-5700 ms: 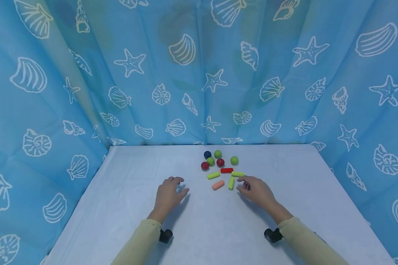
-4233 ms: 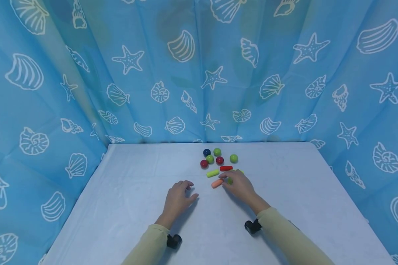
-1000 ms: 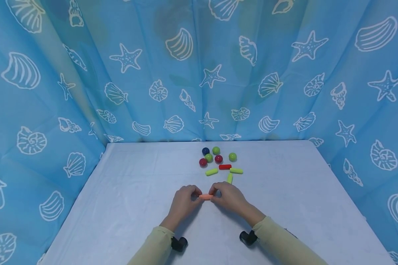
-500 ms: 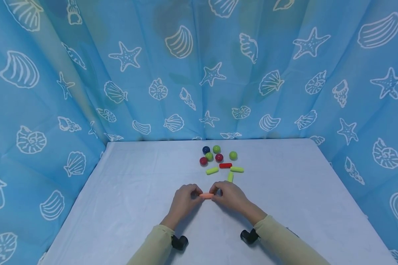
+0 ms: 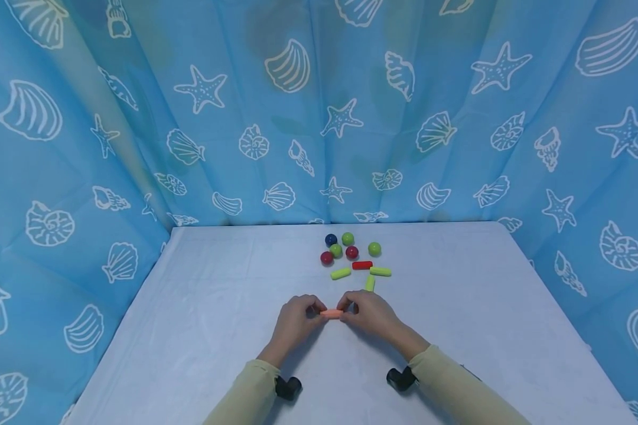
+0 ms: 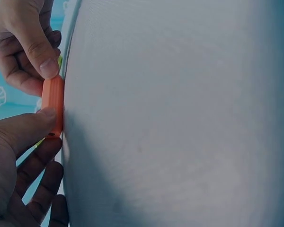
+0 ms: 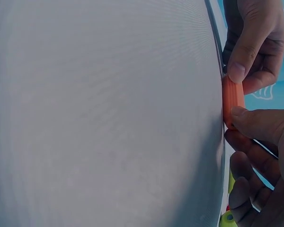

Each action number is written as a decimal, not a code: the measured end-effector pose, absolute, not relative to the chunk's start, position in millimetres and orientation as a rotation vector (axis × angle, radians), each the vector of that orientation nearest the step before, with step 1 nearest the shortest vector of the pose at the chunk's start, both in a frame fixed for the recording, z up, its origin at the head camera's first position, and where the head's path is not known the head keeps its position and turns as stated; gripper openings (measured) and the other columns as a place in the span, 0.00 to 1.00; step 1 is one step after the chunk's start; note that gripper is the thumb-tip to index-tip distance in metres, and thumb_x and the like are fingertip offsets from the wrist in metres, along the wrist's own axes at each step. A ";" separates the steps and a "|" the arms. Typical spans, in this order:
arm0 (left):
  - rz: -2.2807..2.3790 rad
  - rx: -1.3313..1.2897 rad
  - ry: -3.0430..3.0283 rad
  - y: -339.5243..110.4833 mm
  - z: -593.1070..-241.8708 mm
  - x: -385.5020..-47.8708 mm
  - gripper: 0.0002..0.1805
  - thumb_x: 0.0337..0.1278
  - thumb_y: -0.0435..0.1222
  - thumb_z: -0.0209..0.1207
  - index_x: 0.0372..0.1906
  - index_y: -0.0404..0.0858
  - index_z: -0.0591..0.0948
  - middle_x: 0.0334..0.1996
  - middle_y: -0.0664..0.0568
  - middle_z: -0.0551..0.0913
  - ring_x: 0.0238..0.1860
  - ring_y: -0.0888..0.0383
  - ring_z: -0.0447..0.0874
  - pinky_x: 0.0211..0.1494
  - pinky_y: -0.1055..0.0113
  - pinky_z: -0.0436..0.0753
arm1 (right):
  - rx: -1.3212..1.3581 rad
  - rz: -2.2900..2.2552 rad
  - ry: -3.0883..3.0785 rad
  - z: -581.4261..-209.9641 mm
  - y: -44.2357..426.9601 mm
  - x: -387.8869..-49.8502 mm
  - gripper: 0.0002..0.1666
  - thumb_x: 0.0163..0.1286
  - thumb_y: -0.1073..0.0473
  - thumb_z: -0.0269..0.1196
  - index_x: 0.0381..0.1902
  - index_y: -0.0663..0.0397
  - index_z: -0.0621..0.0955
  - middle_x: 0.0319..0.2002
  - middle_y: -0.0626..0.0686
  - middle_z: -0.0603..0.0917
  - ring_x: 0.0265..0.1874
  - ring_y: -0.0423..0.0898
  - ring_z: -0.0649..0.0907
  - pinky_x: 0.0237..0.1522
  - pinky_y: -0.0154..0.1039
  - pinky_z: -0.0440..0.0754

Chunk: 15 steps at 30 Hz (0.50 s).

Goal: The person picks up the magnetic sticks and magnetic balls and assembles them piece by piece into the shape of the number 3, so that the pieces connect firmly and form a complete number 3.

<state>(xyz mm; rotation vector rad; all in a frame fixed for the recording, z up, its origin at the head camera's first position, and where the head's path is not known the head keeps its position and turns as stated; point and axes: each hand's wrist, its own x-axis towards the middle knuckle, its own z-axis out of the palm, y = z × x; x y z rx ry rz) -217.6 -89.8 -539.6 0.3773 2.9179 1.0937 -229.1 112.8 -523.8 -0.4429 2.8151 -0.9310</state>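
Between my two hands is an orange tube-shaped bead [image 5: 332,314], ribbed along its side. My left hand [image 5: 293,321] pinches its left end with thumb and fingertips. At the other end, the thumb and forefinger of my right hand [image 5: 373,319] pinch it too. A small dark hole shows in one end of the orange bead [image 6: 53,100] in the left wrist view. Three lime tube beads, one of them this nearest bead [image 5: 370,283], lie just beyond my right hand. Beside them lies a red tube bead [image 5: 362,265].
Behind the tube beads sit several round beads: a dark blue bead [image 5: 331,239], red ones such as this red ball [image 5: 326,258], and green ones such as this green ball [image 5: 374,249]. A white cloth [image 5: 218,277] covers the table, with a blue shell-print curtain [image 5: 298,118] around it.
My right hand has moved left from beside the lime beads and brought the orange bead off its place nearer to me. Both hands now pinch it. Over the last second they barely move.
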 end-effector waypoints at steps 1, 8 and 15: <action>1.095 0.379 2.916 -89.6 -539.4 -217.6 0.06 0.56 0.39 0.73 0.37 0.50 0.86 0.34 0.62 0.83 0.39 0.58 0.75 0.49 0.58 0.77 | -0.440 -0.933 2.813 -523.6 113.2 -229.1 0.09 0.61 0.56 0.75 0.38 0.39 0.86 0.34 0.40 0.83 0.33 0.41 0.77 0.40 0.37 0.79; 1.101 0.372 2.904 -88.4 -536.5 -216.6 0.07 0.56 0.38 0.73 0.38 0.49 0.86 0.35 0.61 0.83 0.39 0.58 0.76 0.48 0.58 0.78 | -0.454 -0.927 2.827 -524.9 117.4 -230.3 0.08 0.63 0.55 0.74 0.39 0.40 0.86 0.35 0.39 0.84 0.33 0.40 0.78 0.41 0.37 0.79; 1.114 0.329 2.896 -87.7 -535.8 -215.5 0.07 0.56 0.38 0.73 0.38 0.50 0.86 0.35 0.61 0.83 0.39 0.59 0.76 0.49 0.59 0.79 | -0.451 -0.897 2.848 -529.5 121.8 -235.1 0.08 0.64 0.54 0.73 0.41 0.40 0.86 0.35 0.39 0.84 0.33 0.40 0.77 0.41 0.37 0.79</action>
